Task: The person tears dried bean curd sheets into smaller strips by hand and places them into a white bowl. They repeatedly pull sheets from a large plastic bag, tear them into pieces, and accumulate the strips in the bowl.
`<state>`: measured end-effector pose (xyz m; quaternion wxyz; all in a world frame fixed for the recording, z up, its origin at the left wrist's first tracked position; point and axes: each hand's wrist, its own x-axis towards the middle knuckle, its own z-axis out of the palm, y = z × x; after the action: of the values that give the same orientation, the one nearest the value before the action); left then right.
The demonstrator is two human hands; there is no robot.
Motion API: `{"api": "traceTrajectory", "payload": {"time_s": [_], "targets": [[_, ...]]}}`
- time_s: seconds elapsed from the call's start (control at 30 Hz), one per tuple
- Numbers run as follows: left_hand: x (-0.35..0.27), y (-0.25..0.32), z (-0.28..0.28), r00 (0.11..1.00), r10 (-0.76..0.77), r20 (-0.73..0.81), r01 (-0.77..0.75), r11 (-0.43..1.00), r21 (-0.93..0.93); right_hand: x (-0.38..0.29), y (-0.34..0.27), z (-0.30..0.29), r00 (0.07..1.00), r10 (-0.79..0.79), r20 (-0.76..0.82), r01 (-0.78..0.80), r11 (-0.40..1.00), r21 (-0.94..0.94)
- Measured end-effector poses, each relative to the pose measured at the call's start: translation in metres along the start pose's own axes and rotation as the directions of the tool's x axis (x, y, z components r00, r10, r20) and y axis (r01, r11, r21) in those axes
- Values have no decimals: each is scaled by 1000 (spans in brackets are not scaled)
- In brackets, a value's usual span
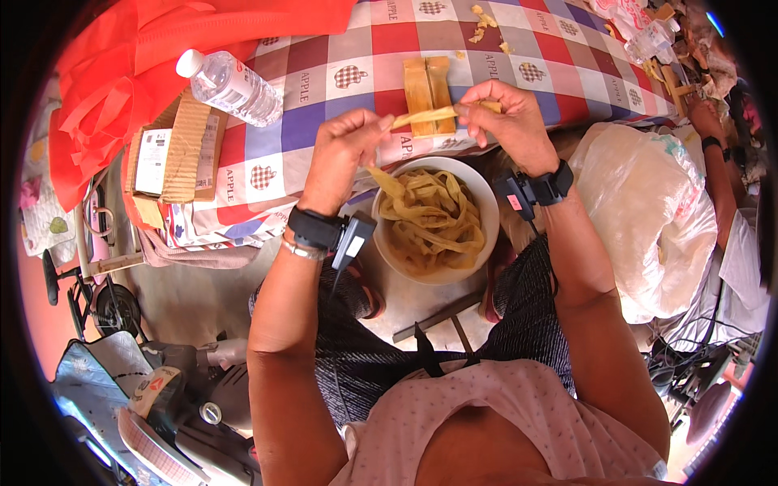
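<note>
Between my hands a twisted yellowish strip (425,116) is stretched over the near part of a small wooden block (426,91) with a groove down its middle. My left hand (358,140) pinches the strip's left end, with a loose flat tail hanging below the fingers towards the bowl. My right hand (499,118) pinches the other end between thumb and fingers; a short piece sticks out past them. Below both hands, a white bowl (490,243) holds a tangle of similar wet-looking yellowish strips (434,212). Each wrist wears a black strapped device.
On the apple-patterned cloth (340,51) lie a plastic bottle (234,88), an open cardboard box (182,149), red fabric (152,54) and yellowish scraps (483,21). A filled plastic bag (644,219) stands at right, beside another person's arm (717,164). A scooter (200,395) is at lower left.
</note>
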<state>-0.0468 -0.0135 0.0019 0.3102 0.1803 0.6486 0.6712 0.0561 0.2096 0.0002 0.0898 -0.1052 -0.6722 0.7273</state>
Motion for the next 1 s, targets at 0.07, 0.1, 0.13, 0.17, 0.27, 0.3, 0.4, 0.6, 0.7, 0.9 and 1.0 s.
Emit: {"api": "traceTrajectory", "payload": {"time_s": [0.07,0.1,0.13,0.17,0.27,0.3,0.4,0.6,0.7,0.9,1.0], "targets": [[15,-1,1,999,27,-24,-27,1000,0,13,5,-1,999,-8,-50,9,1000,22],[22,-5,4,999,15,-37,-15,1000,9,18,12,-6,998,1,-55,0,1000,24],[27,-6,6,998,4,-56,-3,1000,21,22,18,-9,998,10,-54,-8,1000,29],[31,-7,8,997,-7,-75,10,999,33,25,23,-11,998,18,-54,-16,999,35],[36,-14,11,992,51,-117,-36,992,123,28,33,-11,998,2,-62,-2,1000,-8],[37,-16,11,989,77,-127,-58,988,146,29,34,-9,998,-1,-65,0,1000,-20],[32,-18,9,984,84,-154,-54,981,186,26,35,-3,999,-6,-46,6,1000,-4],[36,-37,3,957,217,-190,-65,804,591,24,38,8,992,7,-128,-23,993,-120],[45,-64,-1,918,382,-107,-109,501,859,18,72,-18,968,-213,-131,191,968,-162],[-18,-16,18,998,-47,-29,52,973,226,-28,5,20,735,-658,163,539,421,-729],[-32,-28,42,985,-118,128,109,991,78,-41,17,45,758,-619,206,488,327,-809]]}}
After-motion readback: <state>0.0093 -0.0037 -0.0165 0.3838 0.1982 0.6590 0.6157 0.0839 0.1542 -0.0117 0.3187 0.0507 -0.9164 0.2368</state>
